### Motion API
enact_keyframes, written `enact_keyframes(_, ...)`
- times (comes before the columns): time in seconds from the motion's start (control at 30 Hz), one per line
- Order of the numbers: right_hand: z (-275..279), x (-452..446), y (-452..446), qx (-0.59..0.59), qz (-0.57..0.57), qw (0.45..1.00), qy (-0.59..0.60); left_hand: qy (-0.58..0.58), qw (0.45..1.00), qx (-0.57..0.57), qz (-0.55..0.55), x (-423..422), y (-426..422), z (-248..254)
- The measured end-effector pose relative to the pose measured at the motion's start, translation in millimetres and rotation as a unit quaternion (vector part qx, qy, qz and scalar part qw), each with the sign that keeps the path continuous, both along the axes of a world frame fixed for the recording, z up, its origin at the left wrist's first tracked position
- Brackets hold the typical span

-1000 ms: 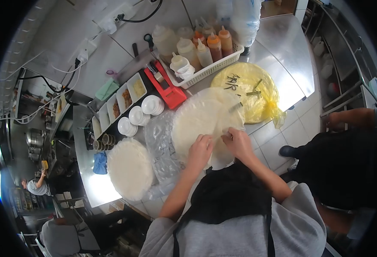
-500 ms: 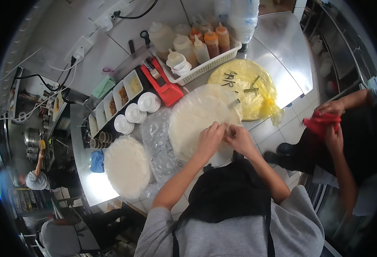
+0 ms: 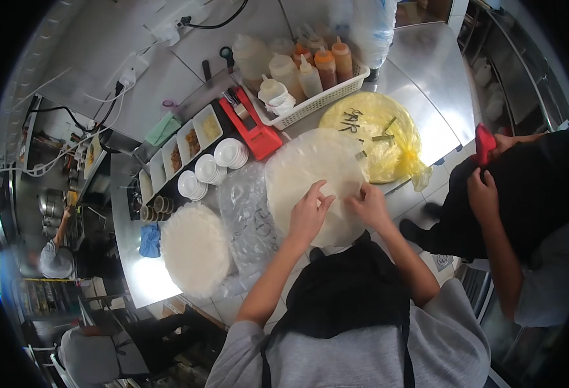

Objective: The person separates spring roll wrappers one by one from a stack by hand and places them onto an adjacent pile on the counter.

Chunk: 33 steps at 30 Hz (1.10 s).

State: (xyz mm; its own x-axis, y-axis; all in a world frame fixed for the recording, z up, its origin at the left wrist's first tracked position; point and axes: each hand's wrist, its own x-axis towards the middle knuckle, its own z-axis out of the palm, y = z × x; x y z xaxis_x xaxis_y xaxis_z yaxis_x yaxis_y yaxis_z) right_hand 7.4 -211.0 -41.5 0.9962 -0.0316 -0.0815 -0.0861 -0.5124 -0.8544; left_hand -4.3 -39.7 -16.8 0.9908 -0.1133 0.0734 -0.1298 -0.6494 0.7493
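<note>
A round pale stack of thin sheets [image 3: 297,165] lies at the table's front edge, partly on clear plastic [image 3: 249,200]. Over its lower part is my left hand [image 3: 310,210], its thumb and fingers curved and apart with nothing seen between them. My right hand [image 3: 367,205] is at the stack's right side, fingers bent close together on the sheet edge; what they pinch is too small to tell. Behind the stack is a tied yellow bag [image 3: 368,123] with black writing. A second pale round stack [image 3: 196,252] lies to the left.
A white basket [image 3: 323,100] of squeeze bottles stands at the back, beside a red tape dispenser [image 3: 252,129]. Small white dishes [image 3: 207,168], food trays [image 3: 187,143] and a blue cloth [image 3: 150,240] are at the left. A co-worker [image 3: 517,194] with a red cloth stands at right.
My hands have moved apart, and the left fingers have opened. The top sheet, folded and bunched earlier, now lies flatter. The co-worker at right has come into view with a red cloth and raised it.
</note>
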Motion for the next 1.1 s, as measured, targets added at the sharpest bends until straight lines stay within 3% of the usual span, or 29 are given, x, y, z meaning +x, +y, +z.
enact_keyframes(0.1, 0, -6, -2, -0.017, -0.006, 0.998, -0.058, 0.082, 0.991, -0.074, 0.072, -21, 12, 7)
enact_keyframes(0.17, 5, -10, -4, -0.103, 0.033, 0.982, -0.156, 0.119, 0.978, -0.136, 0.106, -42, 30, 1)
enact_keyframes(0.23, 17, -9, -4, -0.253, 0.113, 0.914, -0.295, 0.160, 0.954, -0.226, 0.116, -65, 52, -16)
enact_keyframes(0.33, 24, -2, -10, -0.246, 0.351, 0.834, -0.347, 0.368, 0.900, -0.229, 0.057, -97, 68, -16)
enact_keyframes(0.43, 10, 8, -5, -0.153, 0.418, 0.820, -0.359, 0.418, 0.869, -0.265, -0.015, -117, 60, -33)
enact_keyframes(0.57, 11, 13, 21, 0.008, 0.315, 0.922, -0.225, 0.335, 0.868, -0.364, -0.026, -121, 30, -32)
enact_keyframes(0.63, 28, 8, 33, 0.041, 0.255, 0.946, -0.197, 0.263, 0.884, -0.383, 0.052, -114, 19, -27)
enact_keyframes(0.7, 37, 6, 41, 0.152, 0.229, 0.954, -0.121, 0.197, 0.881, -0.407, 0.139, -107, 11, -20)
enact_keyframes(0.77, 44, 7, 47, 0.209, 0.218, 0.949, -0.089, 0.137, 0.859, -0.435, 0.232, -96, 8, -13)
enact_keyframes(0.87, 51, 8, 55, 0.234, 0.225, 0.941, -0.100, -0.031, 0.875, -0.389, 0.287, -76, 19, 0)
enact_keyframes(0.93, 56, 10, 67, 0.269, 0.224, 0.932, -0.090, -0.027, 0.891, -0.290, 0.347, -53, 43, 19)
enact_keyframes(1.0, 61, 11, 81, 0.353, 0.213, 0.908, -0.074, -0.057, 0.908, -0.246, 0.333, -25, 62, 61)
enact_keyframes(1.1, 81, 9, 91, 0.487, 0.178, 0.853, -0.063, -0.166, 0.932, -0.226, 0.227, 9, 69, 100)
